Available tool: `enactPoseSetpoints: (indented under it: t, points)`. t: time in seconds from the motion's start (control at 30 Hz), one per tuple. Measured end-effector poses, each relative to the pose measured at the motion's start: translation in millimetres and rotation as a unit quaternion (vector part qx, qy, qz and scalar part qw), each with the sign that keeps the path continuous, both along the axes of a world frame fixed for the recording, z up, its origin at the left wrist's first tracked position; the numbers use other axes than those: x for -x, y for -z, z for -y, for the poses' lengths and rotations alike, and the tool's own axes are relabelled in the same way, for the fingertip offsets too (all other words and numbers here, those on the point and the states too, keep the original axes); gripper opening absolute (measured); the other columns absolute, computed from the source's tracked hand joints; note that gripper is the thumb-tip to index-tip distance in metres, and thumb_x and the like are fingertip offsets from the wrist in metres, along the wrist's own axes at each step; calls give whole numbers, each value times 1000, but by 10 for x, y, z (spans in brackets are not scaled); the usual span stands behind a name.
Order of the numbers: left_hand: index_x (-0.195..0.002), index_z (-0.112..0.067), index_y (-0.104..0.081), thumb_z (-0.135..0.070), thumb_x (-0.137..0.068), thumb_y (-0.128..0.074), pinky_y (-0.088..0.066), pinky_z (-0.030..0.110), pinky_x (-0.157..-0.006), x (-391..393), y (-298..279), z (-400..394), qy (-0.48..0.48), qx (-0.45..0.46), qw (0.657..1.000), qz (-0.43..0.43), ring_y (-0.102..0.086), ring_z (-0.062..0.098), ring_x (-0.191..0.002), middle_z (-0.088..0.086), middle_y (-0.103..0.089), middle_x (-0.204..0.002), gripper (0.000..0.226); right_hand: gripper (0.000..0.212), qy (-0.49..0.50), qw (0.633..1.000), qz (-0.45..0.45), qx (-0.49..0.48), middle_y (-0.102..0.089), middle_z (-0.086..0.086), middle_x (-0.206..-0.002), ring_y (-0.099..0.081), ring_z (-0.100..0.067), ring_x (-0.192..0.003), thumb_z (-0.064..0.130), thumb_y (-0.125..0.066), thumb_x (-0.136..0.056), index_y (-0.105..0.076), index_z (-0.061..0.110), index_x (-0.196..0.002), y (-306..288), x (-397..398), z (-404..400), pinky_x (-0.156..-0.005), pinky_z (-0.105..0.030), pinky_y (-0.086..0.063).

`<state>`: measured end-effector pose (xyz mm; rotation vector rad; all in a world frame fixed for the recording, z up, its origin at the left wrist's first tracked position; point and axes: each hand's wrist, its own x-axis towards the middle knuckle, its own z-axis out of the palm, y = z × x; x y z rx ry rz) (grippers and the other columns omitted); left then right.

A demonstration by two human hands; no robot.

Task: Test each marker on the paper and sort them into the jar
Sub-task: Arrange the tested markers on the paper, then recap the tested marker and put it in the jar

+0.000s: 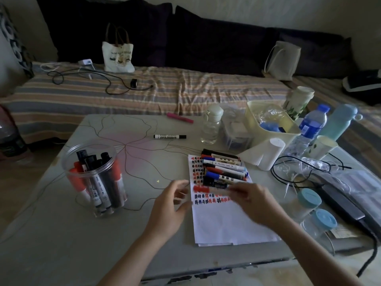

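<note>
The right hand (250,198) holds a red-capped white marker (208,189) level over the white paper sheet (222,221), cap pointing to nine o'clock, probably for uncapping. The left hand (172,205) hovers there, fingers loosely spread, holding nothing. The clear plastic jar (93,178) of sorted markers stands at nine o'clock, within reach.

Table's far right corner is cluttered: yellow bin (254,118), a water bottle (311,125), paper roll (272,153). Two blue-lidded jars (318,211) along the right edge. Tote bag (118,54) on the striped bed (144,89) behind.
</note>
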<state>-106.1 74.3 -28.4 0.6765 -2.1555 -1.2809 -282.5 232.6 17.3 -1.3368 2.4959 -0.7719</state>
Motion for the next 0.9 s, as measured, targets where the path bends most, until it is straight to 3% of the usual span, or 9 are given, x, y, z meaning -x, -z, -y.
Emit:
enactPoseSetpoints:
  t: [0.07, 0.13, 0.23, 0.37, 0.47, 0.57, 0.7, 0.9]
  points:
    - [-114, -22, -57, -8, -87, -67, -49, 14, -78, 117, 57, 167, -42, -10, 999, 22, -61, 10, -93, -8, -62, -101, 32, 14, 102, 992, -48, 61, -70, 4, -77, -60, -5, -61, 20, -65, -93, -74, 18, -103, 6, 310, 138, -57, -11, -43]
    - [-114, -18, -58, -6, -89, -63, -48, 14, -74, 237, 117, 319, -62, -22, 996, 56, -62, 14, -94, -3, -63, -102, 28, 16, 154, 986, -40, 55, -74, -4, -92, -67, -20, -78, 19, -64, -93, -73, 19, -106, 56, 575, 303, -72, -27, -53]
    - [-116, -18, -57, -8, -91, -60, -45, 13, -73, 420, 147, 463, -63, -27, 993, 95, -60, 12, -94, -3, -62, -105, 27, 17, 172, 984, -35, 10, -74, -2, -100, -65, -24, -90, 23, -62, -94, -71, 28, -107, 232, 790, 529, -84, -44, -54]
    - [-119, -19, -54, -10, -89, -62, -49, 22, -81, 682, 118, 710, -71, 4, 991, 117, -59, 11, -97, -3, -57, -113, 32, 22, 190, 979, -47, -50, -68, 0, -115, -56, -26, -108, 34, -60, -94, -68, 38, -113, 382, 855, 659, -89, -40, -40]
    - [-119, -20, -53, -8, -89, -61, -50, 26, -85, 926, 61, 988, -96, 53, 984, 143, -56, 13, -102, -1, -51, -120, 34, 30, 160, 984, -84, 11, -60, 2, -127, -48, -24, -118, 32, -68, -87, -68, 34, -117, 369, 787, 767, -95, -42, -34]
    - [-124, -17, -53, -7, -92, -57, -43, 25, -86, 1228, 18, 1322, -129, 138, 963, 192, -49, 19, -114, 2, -46, -128, 34, 25, 84, 985, -135, 61, -59, 5, -122, -47, -20, -116, 30, -67, -88, -69, 30, -112, 307, 643, 1011, -94, -41, -35]
    - [-133, -12, -47, -4, -92, -50, -37, 35, -100, 1582, 51, 1825, -140, 281, 913, 260, -41, 28, -127, 7, -46, -138, 42, 20, 36, 984, -137, 109, -61, 11, -111, -51, -15, -106, 27, -66, -86, -70, 28, -106, 293, 602, 1286, -88, -33, -37]
    - [-145, -21, -31, -27, -99, -46, -22, 49, -113, 1887, 190, 2066, -70, 323, 842, 426, -35, 28, -136, 5, -42, -146, 48, 25, 36, 978, -125, 164, -62, 12, -107, -58, -14, -101, 22, -65, -84, -68, 29, -108, 493, 728, 1268, -85, -37, -44]
